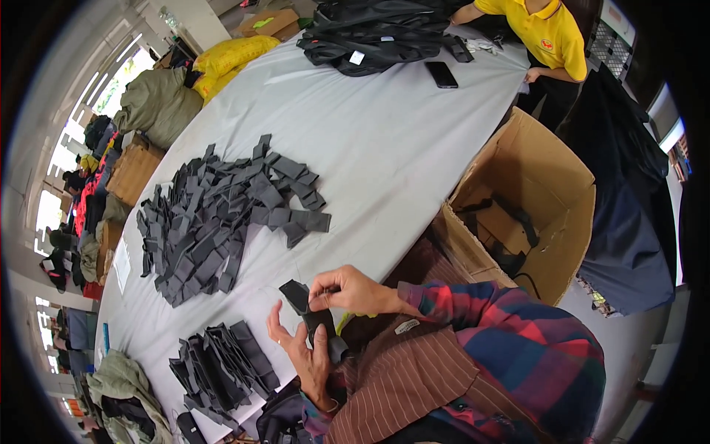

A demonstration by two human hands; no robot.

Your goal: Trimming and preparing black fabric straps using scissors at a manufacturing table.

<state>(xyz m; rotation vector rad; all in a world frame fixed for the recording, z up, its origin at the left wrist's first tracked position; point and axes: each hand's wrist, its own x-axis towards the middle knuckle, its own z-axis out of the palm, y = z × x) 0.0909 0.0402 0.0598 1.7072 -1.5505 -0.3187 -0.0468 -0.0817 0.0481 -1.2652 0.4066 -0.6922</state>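
Close to my body, a dark fabric strip (pixel 319 320) is held up between both hands, its upper end folded out to the left. My left hand (pixel 308 359) grips it from below, thumb against it and some fingers stretched out behind. Higher up, my right hand (pixel 353 291) pinches at the edge of the strip with thumb and forefinger. Left of my hands stand rows of stacked dark fabric pieces (pixel 222 362) at the near table edge. Beyond them spreads a loose heap of small dark fabric pieces (pixel 214 214).
A pale sheet covers the table (pixel 377 148). To the right stands an open cardboard box (pixel 562 200) with dark scraps inside. Black garments (pixel 370 37) and a phone (pixel 441 75) lie at the far end, near a person in a yellow shirt (pixel 543 37). Yellow sacks (pixel 229 63) sit far left.
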